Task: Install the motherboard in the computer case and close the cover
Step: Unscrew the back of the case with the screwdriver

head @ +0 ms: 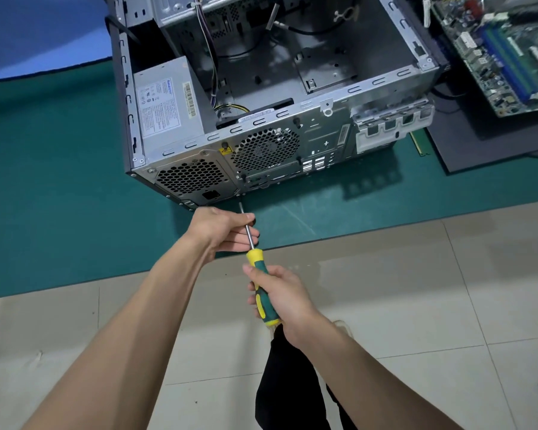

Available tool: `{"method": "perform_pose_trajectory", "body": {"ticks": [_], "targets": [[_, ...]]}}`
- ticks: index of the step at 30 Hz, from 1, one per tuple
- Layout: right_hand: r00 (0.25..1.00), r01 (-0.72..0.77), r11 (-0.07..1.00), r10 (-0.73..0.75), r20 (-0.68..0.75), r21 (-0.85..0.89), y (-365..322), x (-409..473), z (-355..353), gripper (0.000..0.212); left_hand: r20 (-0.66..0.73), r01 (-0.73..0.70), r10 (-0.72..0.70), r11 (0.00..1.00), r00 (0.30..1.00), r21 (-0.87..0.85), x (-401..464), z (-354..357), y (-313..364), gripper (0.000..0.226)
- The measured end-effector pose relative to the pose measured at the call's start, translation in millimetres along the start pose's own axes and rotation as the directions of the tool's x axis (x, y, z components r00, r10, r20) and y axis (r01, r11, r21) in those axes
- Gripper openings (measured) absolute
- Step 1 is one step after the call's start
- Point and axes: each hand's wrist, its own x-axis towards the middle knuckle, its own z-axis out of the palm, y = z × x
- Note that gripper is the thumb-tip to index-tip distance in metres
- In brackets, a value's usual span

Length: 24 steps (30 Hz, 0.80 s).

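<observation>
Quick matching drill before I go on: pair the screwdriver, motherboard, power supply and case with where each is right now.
Things:
1. screwdriver
2. motherboard
3. power supply
4. computer case

Places or states:
A. mounted in the case's left rear corner
B. lying outside the case, to its right
C. handle in the right hand, shaft steadied by the left hand
D. open on the green mat, board bay unfilled

Pairs: 1-C, 2-B, 3-A, 4-D

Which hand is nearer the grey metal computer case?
Left. The left hand steadies the screwdriver's steel shaft just below the grey metal computer case; the right hand grips the green-and-yellow handle, farther back over the tiles.
</observation>
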Motion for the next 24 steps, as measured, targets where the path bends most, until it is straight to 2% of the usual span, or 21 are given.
{"method": "perform_pose_trajectory", "body": {"ticks": [2, 3, 5, 6, 7, 9, 11, 12, 13, 14, 15, 16, 17, 19, 21, 22, 23, 24], "targets": [[0.998, 0.015, 0.999, -0.013, -0.058, 0.035, 1, 1, -2, 0.024, -0.029, -0.030, 0.029, 0.999, 0.999, -0.013, 1, 2, -3, 0.015], [0.999, -0.039, 0.992, 0.037, 0.011, 0.121, 1, 1, -3, 0.025, -0.038, -0.051, 0.050, 0.998, 0.998, -0.028, 1, 3, -6, 0.016], [0.952, -0.231, 0.907, 0.136, 0.274, 0.351, -2, -3, -4, 0.030, -0.013, -0.078, 0.077, 0.994, 0.997, -0.078, 1, 4, -11, 0.018], [0.925, -0.285, 0.873, 0.143, 0.352, 0.395, -4, -4, -6, 0.034, 0.017, -0.075, 0.078, 0.992, 0.997, -0.104, 1, 4, -14, 0.019], [0.919, -0.284, 0.880, 0.137, 0.369, 0.380, -5, -4, -6, 0.037, 0.045, -0.069, 0.075, 0.990, 0.996, -0.122, 1, 5, -15, 0.020], [0.947, -0.203, 0.951, 0.131, 0.294, 0.232, -1, -1, -5, 0.035, 0.066, -0.062, 0.072, 0.988, 0.995, -0.141, 2, 4, -16, 0.020], [0.995, -0.036, 0.999, 0.034, 0.092, 0.015, 4, 2, 1, 0.027, 0.061, -0.077, 0.086, 0.987, 0.994, -0.142, 2, 4, -16, 0.020], [1.000, 0.021, 0.999, -0.022, -0.013, -0.032, 5, 2, 4, 0.027, 0.061, -0.084, 0.093, 0.987, 0.994, -0.138, 2, 4, -16, 0.020], [0.999, 0.018, 1.000, -0.017, -0.046, 0.005, 6, 2, 4, 0.029, 0.064, -0.089, 0.098, 0.987, 0.993, -0.136, 1, 4, -16, 0.020], [0.998, -0.061, 0.990, 0.060, 0.011, 0.127, 5, 2, 3, 0.030, 0.071, -0.091, 0.101, 0.986, 0.992, -0.138, 1, 5, -17, 0.021], [0.977, -0.190, 0.945, 0.155, 0.147, 0.267, 1, 0, 3, 0.032, 0.082, -0.090, 0.102, 0.986, 0.991, -0.142, 0, 5, -18, 0.022], [0.944, -0.287, 0.892, 0.201, 0.262, 0.349, -3, -3, 2, 0.035, 0.090, -0.089, 0.103, 0.985, 0.991, -0.147, 0, 5, -18, 0.023], [0.929, -0.309, 0.878, 0.196, 0.315, 0.366, -5, -5, 1, 0.039, 0.089, -0.092, 0.106, 0.984, 0.990, -0.151, 0, 5, -19, 0.024], [0.954, -0.207, 0.952, 0.145, 0.261, 0.226, -2, -3, 1, 0.038, 0.061, -0.099, 0.109, 0.983, 0.992, -0.153, 1, 7, -19, 0.024], [0.998, -0.027, 1.000, 0.026, 0.061, 0.013, 6, 0, 3, 0.030, 0.030, -0.106, 0.111, 0.983, 0.993, -0.148, 0, 9, -18, 0.022], [0.999, 0.037, 0.999, -0.038, -0.027, -0.021, 9, 1, 4, 0.028, 0.026, -0.109, 0.113, 0.984, 0.993, -0.144, 0, 10, -18, 0.022], [0.998, 0.046, 0.999, -0.045, -0.047, 0.022, 11, 2, 3, 0.028, 0.034, -0.108, 0.114, 0.984, 0.993, -0.142, 0, 10, -19, 0.022], [1.000, -0.017, 0.986, 0.014, 0.018, 0.167, 10, 2, 2, 0.029, 0.055, -0.104, 0.113, 0.984, 0.992, -0.142, -1, 9, -19, 0.022]]}}
